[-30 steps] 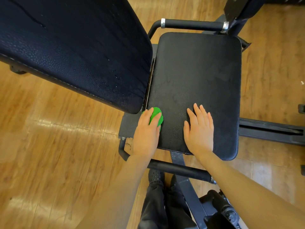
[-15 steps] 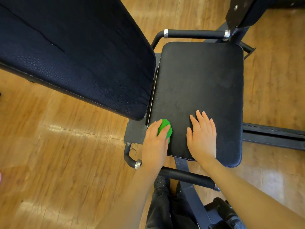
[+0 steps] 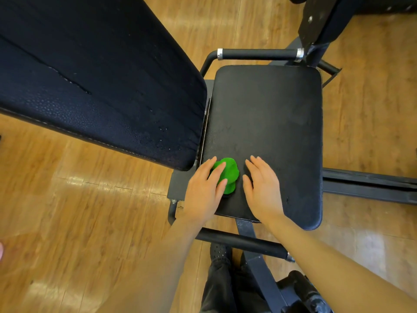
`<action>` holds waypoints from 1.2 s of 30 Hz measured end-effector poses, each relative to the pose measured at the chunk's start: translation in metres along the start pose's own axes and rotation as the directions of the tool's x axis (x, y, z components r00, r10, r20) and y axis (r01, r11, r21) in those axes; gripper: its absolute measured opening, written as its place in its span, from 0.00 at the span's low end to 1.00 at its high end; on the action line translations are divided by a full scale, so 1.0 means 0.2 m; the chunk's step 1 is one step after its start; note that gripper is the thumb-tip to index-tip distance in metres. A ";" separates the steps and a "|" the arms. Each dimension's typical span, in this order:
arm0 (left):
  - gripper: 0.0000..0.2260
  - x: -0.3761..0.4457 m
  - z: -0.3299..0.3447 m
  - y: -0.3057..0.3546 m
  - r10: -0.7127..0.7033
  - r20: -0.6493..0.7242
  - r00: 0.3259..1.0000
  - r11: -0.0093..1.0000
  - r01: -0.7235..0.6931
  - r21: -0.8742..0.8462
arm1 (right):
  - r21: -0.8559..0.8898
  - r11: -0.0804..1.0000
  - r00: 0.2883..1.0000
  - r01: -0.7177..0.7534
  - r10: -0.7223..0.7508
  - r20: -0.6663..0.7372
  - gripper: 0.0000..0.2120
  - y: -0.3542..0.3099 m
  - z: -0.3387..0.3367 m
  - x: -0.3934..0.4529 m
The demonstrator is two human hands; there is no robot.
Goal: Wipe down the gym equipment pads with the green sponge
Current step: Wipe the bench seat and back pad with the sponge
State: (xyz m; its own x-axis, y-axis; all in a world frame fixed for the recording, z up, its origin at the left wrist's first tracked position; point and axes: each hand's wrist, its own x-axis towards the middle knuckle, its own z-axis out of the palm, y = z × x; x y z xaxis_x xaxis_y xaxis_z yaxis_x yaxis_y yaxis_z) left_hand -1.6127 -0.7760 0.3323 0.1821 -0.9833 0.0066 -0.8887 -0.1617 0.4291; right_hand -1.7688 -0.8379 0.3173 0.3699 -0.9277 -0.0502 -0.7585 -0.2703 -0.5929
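Sponge [image 3: 226, 175] sits on the seat pad [image 3: 266, 123], at its near left corner, just beside the lower edge of the tilted back pad [image 3: 97, 75].

Left hand [image 3: 203, 193] lies on the sponge's left half; fingers [image 3: 217, 173] run straight and slightly spread over it, pressing down, no curl round it that I can see. Right half of the sponge shows bare.

Right hand [image 3: 262, 188] rests flat on the seat pad just right of the sponge, not touching it as far as I can tell; its fingers are straight and close together.

Key relation: the unwiped stretch of seat pad lies ahead of and to the right of the left fingertips. The pad's long axis runs away from the person, toward the far handle bar [image 3: 259, 54]. Left hand is the one on the sponge, so a stroke forward along that axis looks likely. The right hand stands in the way of any sideways stroke.

Back pad shows droplets and a wet streak.
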 end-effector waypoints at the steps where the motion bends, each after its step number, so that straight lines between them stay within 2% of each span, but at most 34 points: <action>1: 0.21 0.00 -0.02 0.00 -0.013 0.000 1.000 1.000 0.013 -0.005 | 0.033 0.999 0.999 0.037 -0.038 0.032 0.21 -0.03 0.00 0.01; 4: 0.20 0.00 -0.08 0.01 -0.068 0.007 0.998 0.997 0.068 -0.036 | 0.095 0.988 0.983 0.120 -0.131 0.130 0.25 -0.13 0.01 0.05; 8: 0.18 0.01 -0.16 0.03 -0.104 0.007 0.995 0.993 0.104 -0.051 | -0.023 0.968 0.939 0.248 -0.235 0.251 0.30 -0.18 0.04 0.07; 15: 0.17 0.01 -0.31 0.07 -0.079 -0.015 0.997 0.997 0.079 -0.015 | -0.173 0.969 0.908 0.178 -0.094 0.407 0.22 -0.26 -0.05 0.07; 17: 0.17 0.01 -0.38 0.09 -0.086 -0.023 0.996 0.996 0.086 -0.007 | -0.138 0.987 0.902 0.084 -0.016 0.431 0.21 -0.28 -0.10 0.05; 20: 0.17 0.03 -0.51 0.13 -0.089 -0.068 0.994 0.996 0.090 0.009 | 0.025 0.992 0.933 -0.124 0.108 0.344 0.22 -0.34 -0.22 0.03; 23: 0.17 0.06 -0.68 0.17 -0.089 -0.108 0.990 0.995 0.093 0.033 | 0.225 0.956 0.966 -0.190 0.141 0.218 0.24 -0.46 -0.37 0.05; 28: 0.17 0.13 -1.08 0.28 -0.013 -0.185 0.983 0.995 0.031 0.097 | 0.519 0.835 0.983 -0.183 0.157 0.094 0.18 -0.79 -0.63 0.14; 32: 0.16 0.20 -1.52 0.35 0.116 -0.241 0.964 0.970 -0.058 0.236 | 0.631 0.769 0.993 -0.107 0.117 0.025 0.18 -1.09 -0.82 0.22; 36: 0.15 0.24 -2.03 0.39 0.268 -0.268 0.925 0.892 -0.133 0.431 | 0.719 0.695 0.999 0.002 0.026 -0.028 0.18 -1.40 -0.98 0.29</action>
State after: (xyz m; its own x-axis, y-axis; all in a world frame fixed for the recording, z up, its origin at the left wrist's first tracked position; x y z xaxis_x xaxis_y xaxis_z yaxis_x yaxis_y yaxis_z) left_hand -1.5028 -0.8016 0.7320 0.0433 -0.9306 0.3635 -0.9988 -0.0493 -0.0073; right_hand -1.6406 -0.8659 0.6389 0.3355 -0.9411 -0.0431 -0.1412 -0.0049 -0.9900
